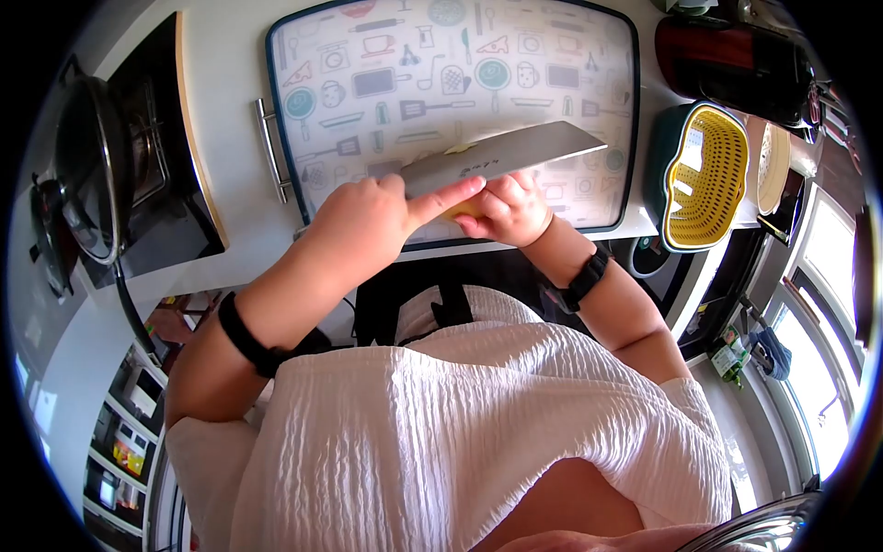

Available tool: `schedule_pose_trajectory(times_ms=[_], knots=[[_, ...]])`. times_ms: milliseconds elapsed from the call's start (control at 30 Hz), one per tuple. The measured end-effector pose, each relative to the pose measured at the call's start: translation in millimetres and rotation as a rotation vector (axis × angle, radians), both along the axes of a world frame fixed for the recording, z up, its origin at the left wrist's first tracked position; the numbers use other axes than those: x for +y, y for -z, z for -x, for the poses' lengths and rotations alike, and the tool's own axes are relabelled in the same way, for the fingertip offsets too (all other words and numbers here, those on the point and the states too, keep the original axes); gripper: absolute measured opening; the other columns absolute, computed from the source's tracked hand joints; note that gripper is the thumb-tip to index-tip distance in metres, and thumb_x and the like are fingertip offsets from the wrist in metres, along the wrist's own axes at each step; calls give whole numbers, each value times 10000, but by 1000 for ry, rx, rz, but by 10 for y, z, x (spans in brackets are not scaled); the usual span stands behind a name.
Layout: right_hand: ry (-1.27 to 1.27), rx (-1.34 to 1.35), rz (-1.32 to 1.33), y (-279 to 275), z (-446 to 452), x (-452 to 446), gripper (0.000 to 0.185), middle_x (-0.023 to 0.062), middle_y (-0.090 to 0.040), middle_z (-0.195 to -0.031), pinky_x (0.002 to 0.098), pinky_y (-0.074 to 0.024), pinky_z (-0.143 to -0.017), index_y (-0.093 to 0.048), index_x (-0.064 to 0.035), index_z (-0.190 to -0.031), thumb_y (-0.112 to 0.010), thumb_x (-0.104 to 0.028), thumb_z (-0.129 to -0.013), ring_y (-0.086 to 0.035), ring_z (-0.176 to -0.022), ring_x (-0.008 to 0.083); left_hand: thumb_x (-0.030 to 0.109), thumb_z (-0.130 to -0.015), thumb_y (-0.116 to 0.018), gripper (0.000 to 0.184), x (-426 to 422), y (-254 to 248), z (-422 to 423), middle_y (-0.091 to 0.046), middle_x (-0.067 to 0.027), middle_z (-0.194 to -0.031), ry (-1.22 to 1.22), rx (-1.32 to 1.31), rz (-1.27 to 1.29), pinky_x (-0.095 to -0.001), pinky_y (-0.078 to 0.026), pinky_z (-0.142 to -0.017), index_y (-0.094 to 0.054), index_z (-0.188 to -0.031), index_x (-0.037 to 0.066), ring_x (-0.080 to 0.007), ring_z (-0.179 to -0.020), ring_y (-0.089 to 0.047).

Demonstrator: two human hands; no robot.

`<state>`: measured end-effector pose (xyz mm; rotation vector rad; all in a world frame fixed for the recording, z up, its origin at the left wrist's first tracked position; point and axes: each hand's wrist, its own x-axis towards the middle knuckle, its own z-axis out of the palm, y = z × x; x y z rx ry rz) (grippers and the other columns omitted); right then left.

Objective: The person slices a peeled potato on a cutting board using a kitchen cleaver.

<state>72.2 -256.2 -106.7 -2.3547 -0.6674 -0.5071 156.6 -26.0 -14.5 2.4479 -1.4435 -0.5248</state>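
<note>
Gripping a cleaver (pixel 524 152) over the board (pixel 414 64) is the left hand (pixel 372 212); the right hand (pixel 515 210) pinches a half-hidden yellow piece (pixel 458 211).

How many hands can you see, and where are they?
2. The left hand grips the large knife, its forefinger along the blade; the right hand is curled just below the blade, beside a mostly hidden yellow thing. No other hand shows.
</note>
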Motion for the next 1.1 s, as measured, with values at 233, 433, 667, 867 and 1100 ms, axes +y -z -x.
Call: schedule_pose_trajectory(times_ms=[233, 433, 667, 867, 1100], knots=[[-23, 41, -11, -4, 24, -2, 180, 25, -631, -1092, 421, -500, -881, -736, -185, -869, -730, -351, -798, -605, -1045, 266, 116, -875, -576, 701, 307, -414, 15, -442, -77, -669, 57, -17, -101, -349, -474, -485, -401, -1490, 404, -229, -510, -493], [-28, 80, -21, 5, 39, 1, 188, 29, -638, -1086, 416, -500, -885, -740, -175, -891, -744, -329, -782, -612, -1048, 275, 93, -855, -613, 650, 322, -472, 4, -447, -66, -686, 42, -7, -70, -354, -468, -496, -503, -1434, 367, -241, -535, -502], [-33, 80, -40, -17, 25, 13, 192, 34, -633, -1083, 420, -504, -878, -738, -166, -901, -756, -300, -764, -616, -1045, 285, 134, -882, -560, 746, 392, -419, 45, -416, -56, -632, 58, -49, -33, -309, -462, -457, -321, -1530, 417, -177, -465, -452], [-33, 79, -39, -51, 16, 12, 193, 38, -621, -1074, 427, -508, -861, -731, -156, -900, -750, -297, -770, -609, -1031, 289, 122, -882, -553, 751, 374, -425, 49, -429, -69, -636, 51, -52, -48, -320, -470, -461, -319, -1530, 418, -197, -465, -472], [0, 8, -41, -69, -7, 15, 240, 41, -604, -1063, 429, -505, -856, -722, -134, -940, -732, -321, -790, -597, -988, 288, 76, -848, -583, 687, 63, -45, -4, -449, -89, -689, 27, -12, -52, -380, -480, -504, -469, -1460, 368, -268, -538, -517]])
